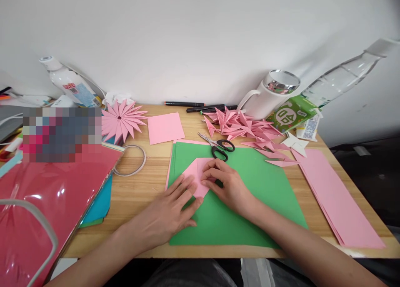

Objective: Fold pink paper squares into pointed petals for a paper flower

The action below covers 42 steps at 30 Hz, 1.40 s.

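Observation:
A piece of folded pink paper (195, 169) lies on a stack of green paper (250, 220). My left hand (170, 212) rests flat over its lower left side, with the fingers stretched out and apart. From the right, my right hand (226, 183) closes its curled fingers and thumb on the paper's right edge; the fingertips partly hide that flap. Just above the right hand, a pair of scissors (220, 147) with black handles lies on the green stack, blades pointing up and left.
Behind are a pink paper star (120, 121), a pink square sheet (166, 128), a pile of folded pink pieces (246, 124) and a white mug (265, 97). Pink strips (340, 199) lie at right. A tape roll (144, 160) and a red plastic-wrapped pack (62, 195) are left.

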Each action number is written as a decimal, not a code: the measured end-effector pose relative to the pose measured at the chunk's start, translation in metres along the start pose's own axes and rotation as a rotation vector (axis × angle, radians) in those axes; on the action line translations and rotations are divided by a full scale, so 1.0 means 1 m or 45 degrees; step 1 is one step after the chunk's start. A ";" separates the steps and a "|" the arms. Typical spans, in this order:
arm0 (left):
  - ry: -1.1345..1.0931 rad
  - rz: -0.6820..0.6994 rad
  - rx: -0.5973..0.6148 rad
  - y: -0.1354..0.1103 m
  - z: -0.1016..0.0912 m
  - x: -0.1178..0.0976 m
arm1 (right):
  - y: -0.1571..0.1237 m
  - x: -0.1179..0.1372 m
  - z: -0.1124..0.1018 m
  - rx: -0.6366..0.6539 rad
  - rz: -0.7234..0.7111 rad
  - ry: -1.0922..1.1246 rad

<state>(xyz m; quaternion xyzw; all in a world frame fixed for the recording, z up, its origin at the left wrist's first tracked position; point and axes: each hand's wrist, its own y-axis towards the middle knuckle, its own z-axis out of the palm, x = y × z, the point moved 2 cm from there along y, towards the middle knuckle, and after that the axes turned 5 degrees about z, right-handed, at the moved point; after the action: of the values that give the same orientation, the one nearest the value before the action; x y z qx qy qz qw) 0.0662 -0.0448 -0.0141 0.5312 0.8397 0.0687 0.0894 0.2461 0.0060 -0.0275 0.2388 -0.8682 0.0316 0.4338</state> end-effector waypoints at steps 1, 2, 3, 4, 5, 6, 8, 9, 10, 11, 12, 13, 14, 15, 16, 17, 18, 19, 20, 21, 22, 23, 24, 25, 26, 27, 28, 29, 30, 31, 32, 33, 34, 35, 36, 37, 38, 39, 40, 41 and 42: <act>-0.009 -0.006 0.004 0.000 0.001 0.000 | 0.000 0.000 0.000 0.001 -0.015 -0.012; -0.023 -0.011 0.010 -0.001 0.001 0.000 | 0.000 0.000 0.001 0.002 -0.030 -0.026; -0.039 -0.015 0.017 -0.001 0.002 0.000 | 0.000 0.000 0.001 0.004 -0.047 -0.042; -0.055 -0.020 0.023 -0.001 0.003 0.000 | -0.001 0.000 0.001 0.007 -0.064 -0.058; -0.068 -0.025 0.028 -0.001 0.004 0.001 | -0.001 0.000 0.001 0.012 -0.079 -0.073; -0.074 -0.033 0.028 -0.002 0.005 0.001 | -0.001 0.000 0.000 0.016 -0.095 -0.085; -0.067 -0.044 0.013 -0.002 0.006 0.000 | -0.001 0.000 -0.002 0.055 -0.130 -0.089; -0.055 -0.051 0.007 -0.002 0.007 0.000 | -0.002 -0.001 -0.004 0.091 -0.147 -0.085; -0.042 -0.054 0.004 -0.002 0.007 -0.001 | -0.002 -0.001 -0.006 0.132 -0.162 -0.078; -0.030 -0.055 0.002 -0.001 0.008 -0.001 | -0.003 -0.001 -0.008 0.170 -0.175 -0.075; -0.021 -0.056 0.004 -0.001 0.008 -0.002 | -0.003 -0.001 -0.010 0.201 -0.185 -0.078; -0.017 -0.058 0.007 0.000 0.008 -0.002 | -0.004 -0.001 -0.013 0.215 -0.192 -0.090; -0.016 -0.058 0.006 0.000 0.007 -0.003 | -0.004 -0.002 -0.015 0.215 -0.195 -0.112; -0.020 -0.056 0.001 0.001 0.007 -0.003 | -0.004 -0.002 -0.016 0.207 -0.194 -0.140; -0.023 -0.054 -0.007 0.002 0.006 -0.003 | -0.004 -0.002 -0.018 0.192 -0.190 -0.173; -0.025 -0.053 -0.015 0.003 0.005 -0.003 | -0.005 -0.002 -0.019 0.175 -0.182 -0.207; -0.028 -0.050 -0.019 0.003 0.004 -0.002 | -0.005 -0.003 -0.020 0.157 -0.170 -0.242; -0.030 -0.047 -0.022 0.004 0.004 -0.002 | -0.005 -0.003 -0.021 0.141 -0.156 -0.271; -0.032 -0.046 -0.023 0.004 0.003 -0.002 | -0.005 -0.003 -0.021 0.128 -0.144 -0.294; -0.033 -0.046 -0.024 0.004 0.003 -0.002 | -0.004 -0.004 -0.022 0.117 -0.135 -0.312; -0.033 -0.043 -0.029 0.004 0.003 -0.002 | -0.004 -0.004 -0.023 0.106 -0.128 -0.327; -0.032 -0.043 -0.033 0.004 0.003 -0.002 | -0.004 -0.005 -0.024 0.092 -0.124 -0.340; -0.028 -0.043 -0.040 0.004 0.003 -0.002 | -0.003 -0.006 -0.025 0.075 -0.121 -0.353; -0.020 -0.043 -0.049 0.004 0.003 -0.002 | -0.002 -0.008 -0.027 0.057 -0.119 -0.367; -0.011 -0.043 -0.052 0.004 0.003 -0.003 | -0.002 -0.009 -0.028 0.041 -0.116 -0.381; 0.000 -0.042 -0.049 0.003 0.004 -0.003 | -0.001 -0.011 -0.030 0.030 -0.114 -0.393; 0.013 -0.041 -0.047 0.003 0.004 -0.003 | -0.001 -0.013 -0.031 0.024 -0.112 -0.401; 0.027 -0.039 -0.042 0.004 0.004 -0.004 | 0.000 -0.015 -0.031 0.025 -0.110 -0.408; 0.042 -0.037 -0.035 0.004 0.005 -0.004 | 0.001 -0.016 -0.032 0.029 -0.107 -0.412; 0.054 -0.043 -0.024 0.005 0.005 -0.005 | 0.001 -0.018 -0.032 0.031 -0.102 -0.412; 0.066 -0.052 -0.017 0.006 0.006 -0.006 | 0.002 -0.019 -0.033 0.025 -0.098 -0.406; 0.076 -0.067 -0.013 0.007 0.006 -0.007 | 0.002 -0.020 -0.033 0.012 -0.095 -0.391; 0.084 -0.083 -0.013 0.008 0.007 -0.008 | 0.003 -0.021 -0.032 -0.011 -0.100 -0.367; 0.092 -0.097 -0.018 0.009 0.007 -0.009 | 0.003 -0.022 -0.032 -0.042 -0.114 -0.338; 0.103 -0.105 -0.033 0.010 0.008 -0.010 | 0.004 -0.022 -0.031 -0.068 -0.138 -0.308; 0.116 -0.108 -0.052 0.011 0.008 -0.011 | 0.004 -0.022 -0.030 -0.096 -0.170 -0.287; 0.129 -0.103 -0.073 0.012 0.008 -0.012 | 0.003 -0.022 -0.029 -0.104 -0.204 -0.290; 0.140 -0.095 -0.090 0.012 0.007 -0.012 | 0.003 -0.022 -0.027 -0.101 -0.234 -0.310; 0.150 -0.084 -0.102 0.012 0.006 -0.013 | 0.002 -0.022 -0.025 -0.089 -0.258 -0.343; 0.159 -0.075 -0.106 0.011 0.005 -0.013 | 0.001 -0.021 -0.024 -0.068 -0.277 -0.380; 0.167 -0.063 -0.106 0.010 0.003 -0.012 | 0.000 -0.020 -0.022 -0.047 -0.290 -0.412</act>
<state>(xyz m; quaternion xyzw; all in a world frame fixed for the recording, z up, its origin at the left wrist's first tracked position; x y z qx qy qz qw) 0.0811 -0.0514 -0.0137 0.5003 0.8531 0.1361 0.0580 0.2729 0.0192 -0.0294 0.3294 -0.8945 -0.0724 0.2937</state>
